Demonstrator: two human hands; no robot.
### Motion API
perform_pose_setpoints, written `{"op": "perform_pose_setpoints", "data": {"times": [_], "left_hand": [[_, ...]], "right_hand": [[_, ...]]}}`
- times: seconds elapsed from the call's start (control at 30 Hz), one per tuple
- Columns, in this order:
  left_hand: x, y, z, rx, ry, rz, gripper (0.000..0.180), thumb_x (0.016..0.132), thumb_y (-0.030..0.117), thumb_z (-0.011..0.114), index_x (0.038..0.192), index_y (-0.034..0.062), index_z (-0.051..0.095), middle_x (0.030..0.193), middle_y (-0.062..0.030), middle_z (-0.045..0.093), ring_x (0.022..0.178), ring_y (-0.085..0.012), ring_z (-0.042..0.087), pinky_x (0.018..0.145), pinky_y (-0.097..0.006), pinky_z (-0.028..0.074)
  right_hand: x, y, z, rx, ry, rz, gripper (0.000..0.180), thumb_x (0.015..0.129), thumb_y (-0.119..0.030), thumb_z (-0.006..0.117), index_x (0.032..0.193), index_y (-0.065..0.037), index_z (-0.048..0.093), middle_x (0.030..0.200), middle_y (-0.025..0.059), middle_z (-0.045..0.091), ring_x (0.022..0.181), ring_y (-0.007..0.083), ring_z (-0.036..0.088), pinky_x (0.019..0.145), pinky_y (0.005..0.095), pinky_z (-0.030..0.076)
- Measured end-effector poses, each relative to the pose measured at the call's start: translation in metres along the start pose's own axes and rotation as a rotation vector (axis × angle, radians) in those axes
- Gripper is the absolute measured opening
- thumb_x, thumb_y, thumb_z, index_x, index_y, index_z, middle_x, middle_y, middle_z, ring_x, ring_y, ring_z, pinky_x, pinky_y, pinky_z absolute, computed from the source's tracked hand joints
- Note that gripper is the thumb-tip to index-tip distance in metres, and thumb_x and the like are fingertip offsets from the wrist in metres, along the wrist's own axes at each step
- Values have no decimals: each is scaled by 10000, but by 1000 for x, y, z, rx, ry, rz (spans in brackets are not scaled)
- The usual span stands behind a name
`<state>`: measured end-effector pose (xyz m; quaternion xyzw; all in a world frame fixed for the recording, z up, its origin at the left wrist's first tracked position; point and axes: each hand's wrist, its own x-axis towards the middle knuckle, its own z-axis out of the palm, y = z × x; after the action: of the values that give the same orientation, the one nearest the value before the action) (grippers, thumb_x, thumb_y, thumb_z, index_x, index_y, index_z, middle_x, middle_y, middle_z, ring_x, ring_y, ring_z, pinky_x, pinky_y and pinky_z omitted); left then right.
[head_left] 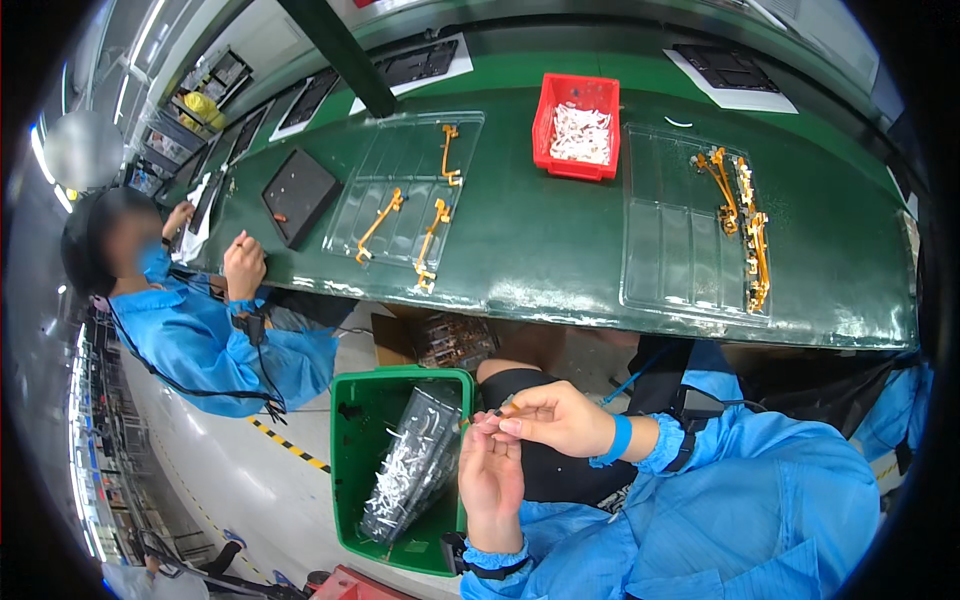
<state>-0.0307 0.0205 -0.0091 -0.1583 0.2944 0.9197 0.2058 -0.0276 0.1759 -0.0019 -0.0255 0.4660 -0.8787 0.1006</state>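
Observation:
My left hand (490, 480) and my right hand (555, 415) meet above my lap, beside the green bin (347, 480). Their fingertips pinch together on a small orange flex cable (508, 406), mostly covered by the fingers. A blue band circles my right wrist. On the bench, a clear plastic tray (680, 240) at the right bears several orange flex cables (757, 260) with white and dark ends. Another clear tray (390, 150), further left, has three orange flex cables (380, 222) spread apart on it.
A red bin (543, 150) of small white strips stands on the green bench (520, 250). Inside the green bin lie dark trays (425, 425) and white scraps. A co-worker in blue (230, 350) sits at left near a black tray (300, 195). Below the bench is a cardboard box (393, 340).

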Motion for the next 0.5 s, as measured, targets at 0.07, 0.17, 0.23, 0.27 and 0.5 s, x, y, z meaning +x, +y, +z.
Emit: {"op": "perform_pose_setpoints", "data": {"times": [0.07, 0.17, 0.23, 0.27, 0.5], "left_hand": [[11, 9, 4, 95, -43, 68, 200, 983, 206, 541, 1123, 68, 578, 1114, -37, 619, 1004, -137, 585, 916, -306, 479], [39, 45, 17, 179, -45, 125, 118, 961, 148, 570, 1037, 60, 593, 969, -53, 653, 862, -154, 625, 790, -291, 528], [58, 85, 23, 342, -68, 201, 95, 937, 104, 602, 1006, 39, 604, 952, -81, 656, 812, -184, 636, 761, -305, 535], [70, 104, 32, 491, -70, 257, 87, 929, 99, 612, 989, 36, 609, 946, -78, 655, 796, -185, 638, 735, -300, 538], [178, 250, 75, 983, -138, 3, 115, 873, 76, 673, 967, 15, 651, 834, -63, 680, 728, -174, 668, 630, -292, 541]], "right_hand": [[2, 1, 0, 51, -6, -41, 260, 930, -78, 621, 1143, 70, 601, 1084, 84, 663, 1022, 115, 603, 910, 265, 478], [9, -8, 4, -103, 13, -124, 280, 917, -76, 632, 1177, 26, 611, 1099, 101, 670, 1034, 137, 619, 895, 285, 493], [14, -22, 5, -435, 25, -151, 274, 891, -94, 643, 1148, -4, 625, 1128, 154, 653, 1013, 231, 655, 871, 325, 510], [15, -24, 5, -433, 29, -160, 274, 891, -94, 643, 1148, -4, 625, 1128, 154, 653, 1013, 231, 655, 871, 325, 510], [20, -7, -27, -899, 97, -527, 159, 866, -112, 615, 968, 4, 651, 961, 153, 655, 881, 339, 627, 790, 402, 511]]}}
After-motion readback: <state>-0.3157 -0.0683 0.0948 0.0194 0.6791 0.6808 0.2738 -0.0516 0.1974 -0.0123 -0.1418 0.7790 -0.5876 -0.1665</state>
